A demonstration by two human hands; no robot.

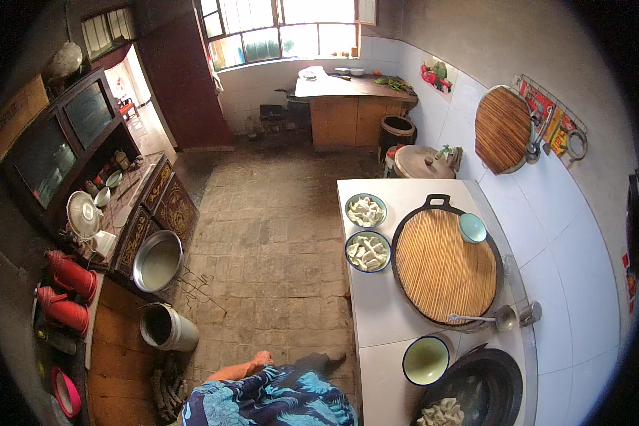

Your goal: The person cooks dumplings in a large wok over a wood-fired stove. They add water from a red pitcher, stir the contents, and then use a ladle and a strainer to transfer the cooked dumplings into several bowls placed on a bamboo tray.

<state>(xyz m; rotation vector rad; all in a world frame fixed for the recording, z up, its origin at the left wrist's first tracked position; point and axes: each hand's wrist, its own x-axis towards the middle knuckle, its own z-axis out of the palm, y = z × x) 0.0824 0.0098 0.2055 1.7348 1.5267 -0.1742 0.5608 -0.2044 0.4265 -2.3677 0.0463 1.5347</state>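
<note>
My left hand [262, 359] is low in front of my blue patterned clothing, its fingers curled; whether it holds anything is not clear. My right hand is out of view. On the white tiled counter [375, 319] to the right stand two enamel bowls of dumplings, the upper one [366, 210] and the lower one [368, 251]. Beside them a round reed mat [442, 266] covers a black-rimmed pan, with a light blue bowl [473, 228] at its upper right. A ladle [505, 318] lies across its lower edge. Nearer are an empty enamel bowl [426, 360] and a wok [490, 383] with dumplings [441, 412].
At left stand a carved cabinet [175, 205] with a fan [83, 215], a metal basin [158, 262], a bucket [170, 328], a wire rack [199, 287] and red thermoses [72, 274]. A lidded pot [425, 162] is beyond the counter. A wooden table [351, 120] stands below the window.
</note>
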